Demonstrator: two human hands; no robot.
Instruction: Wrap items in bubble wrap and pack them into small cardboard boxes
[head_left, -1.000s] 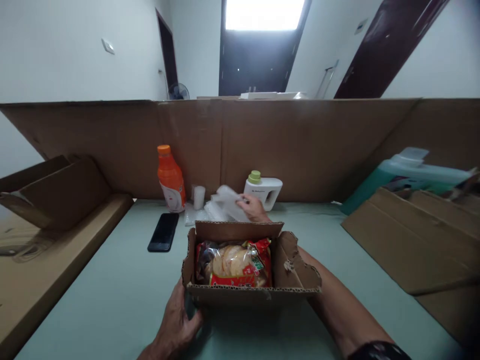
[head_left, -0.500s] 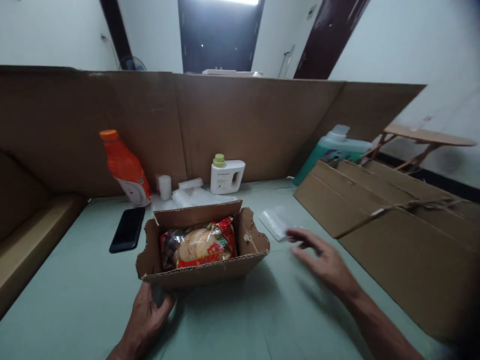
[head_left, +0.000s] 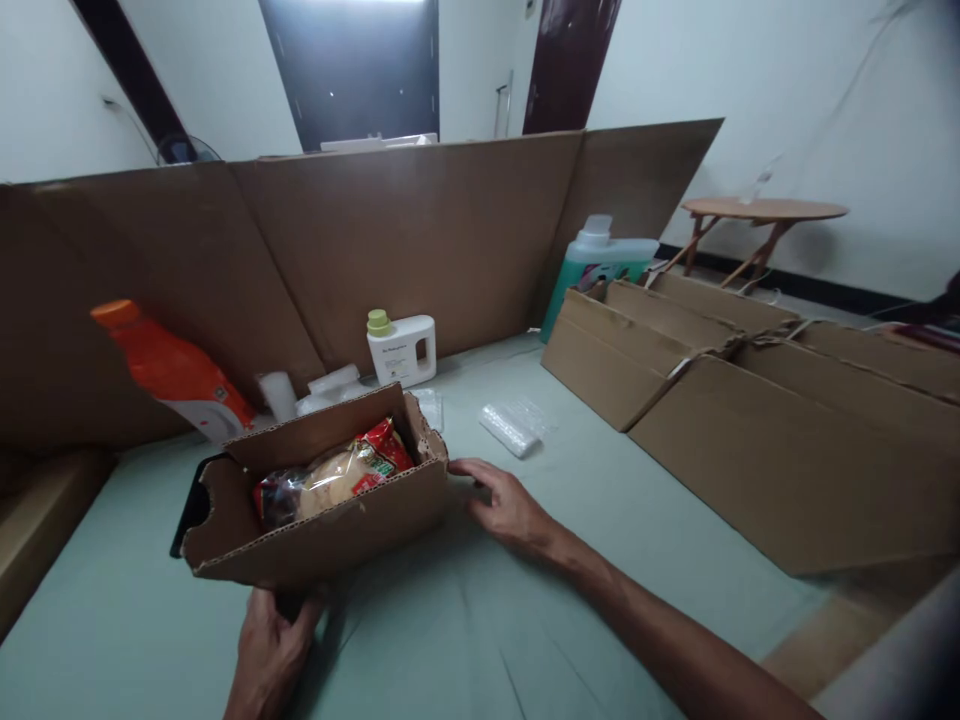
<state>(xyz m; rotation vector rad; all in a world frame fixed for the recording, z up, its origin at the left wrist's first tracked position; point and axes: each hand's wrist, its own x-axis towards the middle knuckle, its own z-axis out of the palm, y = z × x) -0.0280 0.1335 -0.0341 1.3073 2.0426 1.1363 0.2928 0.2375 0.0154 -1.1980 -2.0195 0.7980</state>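
Observation:
An open cardboard box sits tilted in front of me, holding a red and clear plastic snack packet with pale round pieces showing through. My left hand grips the box from below at its near left side; the fingertips are hidden under it. At the box's right end is my right hand, thumb and fingers apart, the index fingertip at or against the cardboard. A folded piece of bubble wrap lies beyond the right hand. Part of a black phone shows behind the box's left end.
An orange bottle leans at the back left, beside white plastic rolls. A white jug with a green cap stands behind the box. On the right are a divided cardboard carton and a teal liquid bottle. A cardboard wall closes the back.
My right hand has come left from beside the bubble wrap to the box's right end. The view has swung right, and the box now appears turned, its right end farther away.

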